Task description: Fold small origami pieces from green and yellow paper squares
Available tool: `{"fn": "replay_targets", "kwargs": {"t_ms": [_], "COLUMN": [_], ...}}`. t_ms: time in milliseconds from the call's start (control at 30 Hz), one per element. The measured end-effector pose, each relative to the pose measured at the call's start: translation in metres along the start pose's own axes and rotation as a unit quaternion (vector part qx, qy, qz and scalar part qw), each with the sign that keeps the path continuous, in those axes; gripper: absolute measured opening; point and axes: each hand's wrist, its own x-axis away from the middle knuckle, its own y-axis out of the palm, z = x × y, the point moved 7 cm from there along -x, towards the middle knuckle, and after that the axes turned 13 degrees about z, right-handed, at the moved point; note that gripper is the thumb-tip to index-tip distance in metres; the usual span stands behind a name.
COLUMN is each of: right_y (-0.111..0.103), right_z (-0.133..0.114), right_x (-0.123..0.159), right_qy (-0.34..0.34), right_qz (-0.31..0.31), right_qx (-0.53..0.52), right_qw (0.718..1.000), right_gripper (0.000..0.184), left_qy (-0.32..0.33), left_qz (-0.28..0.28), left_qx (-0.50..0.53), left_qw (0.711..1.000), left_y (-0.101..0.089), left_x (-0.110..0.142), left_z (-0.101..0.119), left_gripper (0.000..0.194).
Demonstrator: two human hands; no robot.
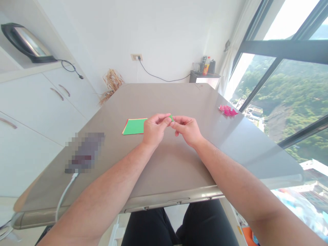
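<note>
Over the middle of the table, my left hand (155,128) and my right hand (187,129) meet at the fingertips. Between them is a small piece of folded green paper (171,118), pinched by the thumb and fingers of each hand. Most of the paper is covered by my fingers, so its full shape is hidden. Just left of my left hand lies a stack of coloured paper sheets (134,126), green on top, with red and yellowish edges showing. Several pink folded paper pieces (227,110) sit together near the table's right edge.
The grey-brown table (164,95) spreads out under my arms. A blurred dark device (85,152) with a white cable (64,194) lies at the left. Beyond the far right corner, bottles (206,65) stand on a small cabinet. A window (294,89) borders the right side.
</note>
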Motion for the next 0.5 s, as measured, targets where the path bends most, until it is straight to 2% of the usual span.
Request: {"fn": "replay_targets", "kwargs": {"t_ms": [100,300,400,500], "right_y": [-0.0018,-0.0052,-0.0053,-0.0028], "right_z": [-0.0013,-0.0026,-0.005,-0.009], "right_x": [0.0004,0.0009,0.001,0.002], "right_qy": [0.0,0.0,-0.015,-0.036], "right_qz": [0.014,0.044,0.039,0.02], "right_qx": [0.014,0.032,0.042,0.063], "right_qw": [1.0,0.999,0.998,0.997], "right_gripper": [0.028,0.031,0.028,0.03], "left_qy": [0.002,0.067,0.084,0.084], "left_qz": [-0.005,-0.028,-0.055,-0.062], "left_qx": [-0.008,-0.111,-0.133,-0.111], "left_qw": [1.0,0.991,0.986,0.988], "left_y": [-0.0006,-0.0003,0.0028,0.0038], "left_x": [-0.0004,-0.0014,-0.0016,-0.0027], "left_z": [-0.0019,0.0019,0.0033,0.0025], "left_gripper": [0.027,0.027,0.025,0.025]}}
